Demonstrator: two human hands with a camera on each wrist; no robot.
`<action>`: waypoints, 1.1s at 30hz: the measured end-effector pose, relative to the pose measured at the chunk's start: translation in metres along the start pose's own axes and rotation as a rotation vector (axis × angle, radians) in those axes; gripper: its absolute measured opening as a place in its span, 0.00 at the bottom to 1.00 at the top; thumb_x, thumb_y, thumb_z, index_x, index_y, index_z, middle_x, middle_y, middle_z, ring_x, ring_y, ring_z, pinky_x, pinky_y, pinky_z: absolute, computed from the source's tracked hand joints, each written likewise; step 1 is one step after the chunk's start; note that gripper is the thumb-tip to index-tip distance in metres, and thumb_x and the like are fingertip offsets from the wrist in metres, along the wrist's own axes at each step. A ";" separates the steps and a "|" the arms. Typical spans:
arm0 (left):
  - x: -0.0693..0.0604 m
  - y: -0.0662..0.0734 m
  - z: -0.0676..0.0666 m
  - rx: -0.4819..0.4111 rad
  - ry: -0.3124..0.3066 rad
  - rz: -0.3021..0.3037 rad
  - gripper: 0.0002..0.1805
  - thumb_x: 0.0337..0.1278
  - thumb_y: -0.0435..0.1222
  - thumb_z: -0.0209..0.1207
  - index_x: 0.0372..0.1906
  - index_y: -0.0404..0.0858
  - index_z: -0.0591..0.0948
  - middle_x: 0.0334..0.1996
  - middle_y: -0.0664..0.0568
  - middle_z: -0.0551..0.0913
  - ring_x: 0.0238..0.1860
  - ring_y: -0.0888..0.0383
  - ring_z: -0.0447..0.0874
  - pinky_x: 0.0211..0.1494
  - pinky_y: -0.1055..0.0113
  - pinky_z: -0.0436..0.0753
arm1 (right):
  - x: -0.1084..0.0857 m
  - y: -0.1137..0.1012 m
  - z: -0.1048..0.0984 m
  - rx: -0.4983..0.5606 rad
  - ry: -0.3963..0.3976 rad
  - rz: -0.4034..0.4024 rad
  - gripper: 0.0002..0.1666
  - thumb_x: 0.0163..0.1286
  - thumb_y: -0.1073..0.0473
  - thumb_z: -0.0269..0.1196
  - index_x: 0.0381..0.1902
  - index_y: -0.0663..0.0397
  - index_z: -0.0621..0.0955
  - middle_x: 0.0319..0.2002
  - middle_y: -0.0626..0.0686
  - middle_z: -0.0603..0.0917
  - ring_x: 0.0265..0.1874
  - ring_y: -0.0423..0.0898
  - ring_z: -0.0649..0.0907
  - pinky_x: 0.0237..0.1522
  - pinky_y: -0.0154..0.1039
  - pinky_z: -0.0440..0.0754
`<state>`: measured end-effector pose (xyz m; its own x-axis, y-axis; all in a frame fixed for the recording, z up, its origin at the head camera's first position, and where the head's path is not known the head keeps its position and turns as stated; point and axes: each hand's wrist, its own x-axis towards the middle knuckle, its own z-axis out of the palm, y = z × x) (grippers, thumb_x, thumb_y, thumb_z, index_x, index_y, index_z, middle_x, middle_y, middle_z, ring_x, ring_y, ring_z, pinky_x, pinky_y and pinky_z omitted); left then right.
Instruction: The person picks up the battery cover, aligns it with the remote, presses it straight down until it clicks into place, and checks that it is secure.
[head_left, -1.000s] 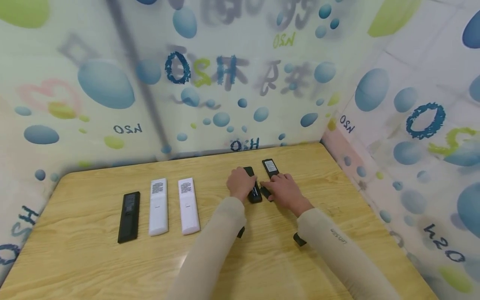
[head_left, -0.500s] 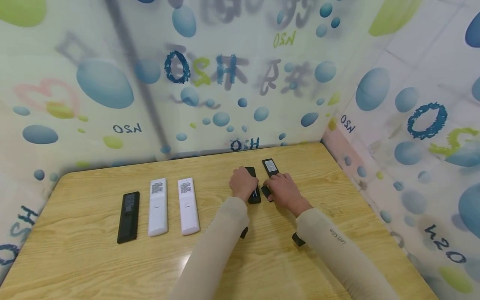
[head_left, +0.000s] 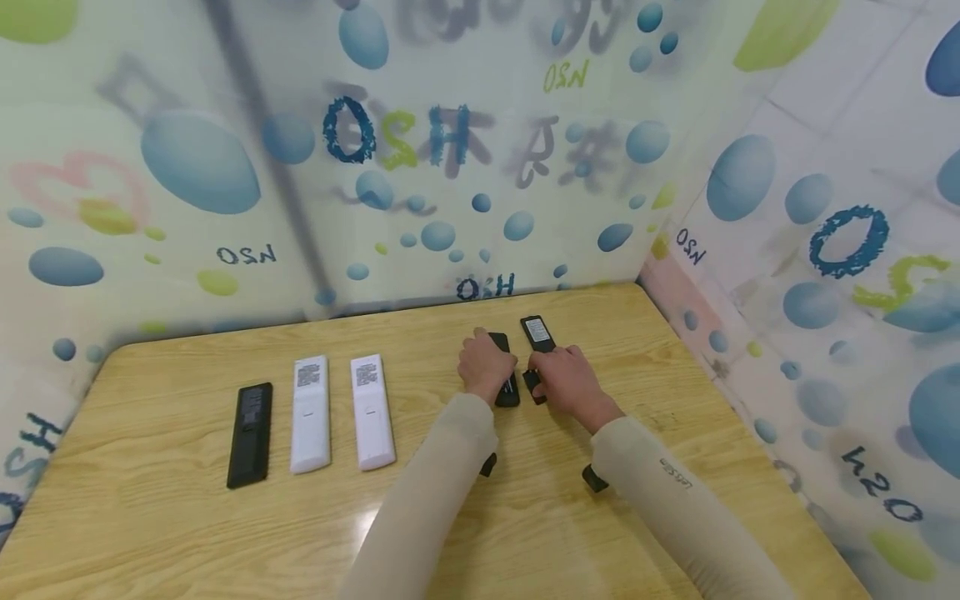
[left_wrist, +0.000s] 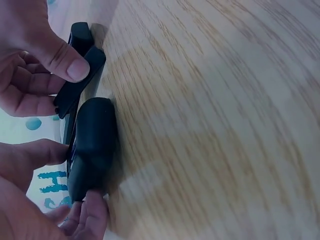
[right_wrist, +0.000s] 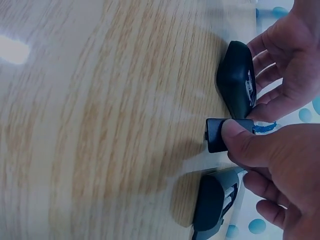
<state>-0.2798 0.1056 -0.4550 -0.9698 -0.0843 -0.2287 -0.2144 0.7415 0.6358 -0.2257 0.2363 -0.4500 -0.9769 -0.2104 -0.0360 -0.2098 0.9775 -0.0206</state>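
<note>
Black remotes [left_wrist: 95,132]: three, left hand [head_left: 483,365] gripping one; right hand [head_left: 567,379] pinching one cover [right_wrist: 215,135]; white remotes [head_left: 311,421]: two.

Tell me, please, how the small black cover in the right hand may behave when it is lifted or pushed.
The small black cover is probably stiff: it shows no bend where the right hand pinches it. It looks thin, so likely light. Its flat shape suggests it would slide, not roll, on the table.
</note>
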 end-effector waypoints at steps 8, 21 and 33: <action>0.003 -0.006 0.000 -0.106 -0.027 -0.022 0.39 0.54 0.44 0.66 0.67 0.35 0.65 0.56 0.38 0.76 0.53 0.41 0.78 0.58 0.48 0.77 | -0.001 -0.001 0.000 -0.016 0.020 -0.010 0.22 0.59 0.51 0.71 0.52 0.45 0.83 0.47 0.48 0.88 0.48 0.51 0.83 0.56 0.50 0.72; 0.000 -0.011 -0.013 -0.145 -0.052 -0.034 0.30 0.60 0.41 0.56 0.68 0.39 0.66 0.56 0.39 0.79 0.54 0.42 0.78 0.58 0.50 0.77 | -0.004 0.001 -0.008 -0.050 0.119 -0.012 0.09 0.62 0.49 0.69 0.39 0.40 0.88 0.36 0.44 0.89 0.37 0.49 0.83 0.51 0.48 0.73; -0.002 -0.024 -0.037 -0.326 -0.085 0.043 0.30 0.67 0.40 0.54 0.72 0.44 0.63 0.63 0.43 0.76 0.59 0.47 0.78 0.61 0.54 0.78 | -0.008 -0.006 -0.023 0.004 0.160 -0.020 0.07 0.64 0.48 0.68 0.36 0.40 0.89 0.34 0.42 0.89 0.37 0.49 0.80 0.51 0.50 0.73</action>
<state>-0.2773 0.0636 -0.4422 -0.9686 0.0079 -0.2483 -0.2128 0.4898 0.8454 -0.2171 0.2325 -0.4269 -0.9666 -0.2246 0.1236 -0.2291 0.9731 -0.0234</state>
